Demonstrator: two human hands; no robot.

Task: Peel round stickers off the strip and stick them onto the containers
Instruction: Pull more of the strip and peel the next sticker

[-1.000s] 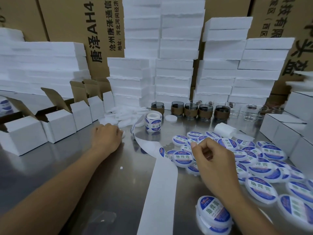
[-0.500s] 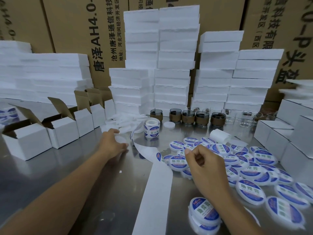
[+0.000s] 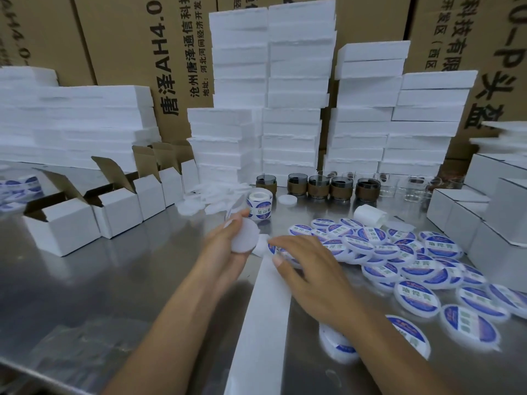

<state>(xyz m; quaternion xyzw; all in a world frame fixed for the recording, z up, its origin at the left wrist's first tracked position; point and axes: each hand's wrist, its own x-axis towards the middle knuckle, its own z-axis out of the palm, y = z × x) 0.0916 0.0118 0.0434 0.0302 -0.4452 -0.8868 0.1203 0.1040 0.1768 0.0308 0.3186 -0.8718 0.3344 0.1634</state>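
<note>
Stacked white foam slabs (image 3: 296, 81) and printed cartons (image 3: 119, 38) wall off the back of the steel table (image 3: 114, 280); open-flapped white boxes (image 3: 62, 226) stand at left, their insides dark; brown-banded jars (image 3: 318, 186) and a sticker roll (image 3: 259, 205) sit behind the hands. The left hand (image 3: 225, 252) curls round a plain white container (image 3: 243, 238); the right hand (image 3: 310, 272), fingers straight and loosely spread, lies over the backing strip (image 3: 259, 323) beside a blue sticker (image 3: 274, 248); labelled containers (image 3: 413, 252) heap at right, the nearest blurred and partly hidden by the forearm.

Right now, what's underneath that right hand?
Under the right hand lies the white paper strip, and a blue sticker peeks out by its fingertips. Whether the fingers pinch it is hidden.
</note>
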